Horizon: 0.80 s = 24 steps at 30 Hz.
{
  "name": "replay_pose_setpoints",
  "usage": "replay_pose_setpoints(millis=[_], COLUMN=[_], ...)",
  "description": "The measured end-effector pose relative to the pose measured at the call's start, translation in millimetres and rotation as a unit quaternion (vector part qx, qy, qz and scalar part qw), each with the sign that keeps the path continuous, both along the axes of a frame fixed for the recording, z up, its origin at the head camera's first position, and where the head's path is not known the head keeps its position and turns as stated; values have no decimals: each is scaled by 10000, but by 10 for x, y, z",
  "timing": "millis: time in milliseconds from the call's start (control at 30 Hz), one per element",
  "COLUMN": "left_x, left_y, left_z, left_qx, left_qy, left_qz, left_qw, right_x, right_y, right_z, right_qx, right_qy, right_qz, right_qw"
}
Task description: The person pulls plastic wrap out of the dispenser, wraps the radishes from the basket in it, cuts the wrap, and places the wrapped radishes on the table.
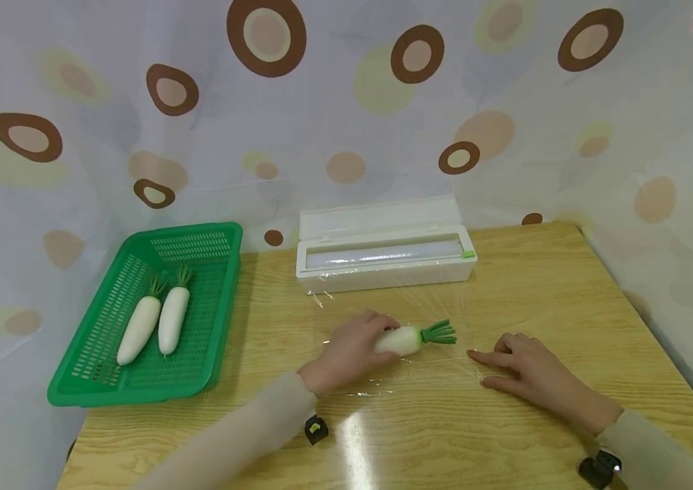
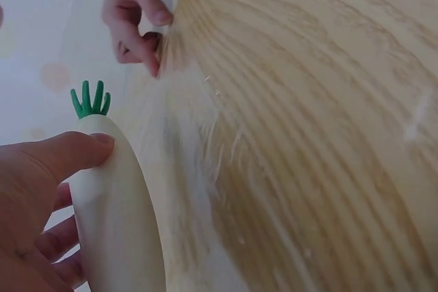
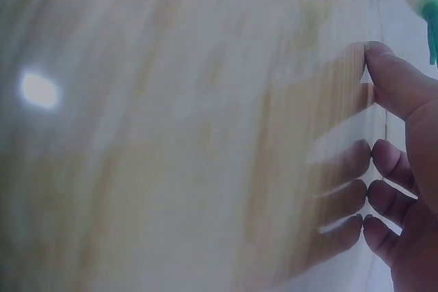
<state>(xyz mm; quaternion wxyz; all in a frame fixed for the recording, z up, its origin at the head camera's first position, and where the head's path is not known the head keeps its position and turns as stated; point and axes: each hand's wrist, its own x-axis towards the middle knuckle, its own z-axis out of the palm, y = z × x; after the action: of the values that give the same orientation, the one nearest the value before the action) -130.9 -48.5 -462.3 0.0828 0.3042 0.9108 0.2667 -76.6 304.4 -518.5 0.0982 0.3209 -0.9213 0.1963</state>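
My left hand [image 1: 349, 350] grips a white radish [image 1: 399, 340] lying sideways over the table, its green leaf stubs [image 1: 439, 332] pointing right. In the left wrist view, the thumb lies along the radish [image 2: 120, 203] near its leafy end, with the fingers round the far side. Beneath it spreads a clear sheet of cling film [image 2: 219, 141], wrinkled and glinting. Right of the leaves, my right hand [image 1: 536, 374] has its thumb and forefinger extended and apart. In the right wrist view its fingertips [image 3: 378, 234] touch the shiny tabletop, near the film's right edge.
Behind the hands stands a white cling film box [image 1: 392, 275], lid raised, with a film roll [image 1: 383, 255] inside. A green basket [image 1: 222, 340] at the left holds two more white radishes [image 1: 139, 330]. Patterned sheeting [image 1: 346, 102] hangs behind the wooden table [image 1: 536, 286].
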Motion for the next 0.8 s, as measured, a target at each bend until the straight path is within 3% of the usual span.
replay_pose_setpoints(millis=[433, 800], left_x=[-5, -46], left_y=[88, 63], left_z=[-206, -205], left_qx=[-166, -159], left_qy=[51, 25], left_qz=[-218, -377], left_qw=[9996, 9992], right_x=[-3, 1], right_y=[0, 14], right_z=[-6, 0], right_qx=[45, 95], right_qy=[-51, -85], right_qz=[-41, -84], right_qw=[10000, 9999])
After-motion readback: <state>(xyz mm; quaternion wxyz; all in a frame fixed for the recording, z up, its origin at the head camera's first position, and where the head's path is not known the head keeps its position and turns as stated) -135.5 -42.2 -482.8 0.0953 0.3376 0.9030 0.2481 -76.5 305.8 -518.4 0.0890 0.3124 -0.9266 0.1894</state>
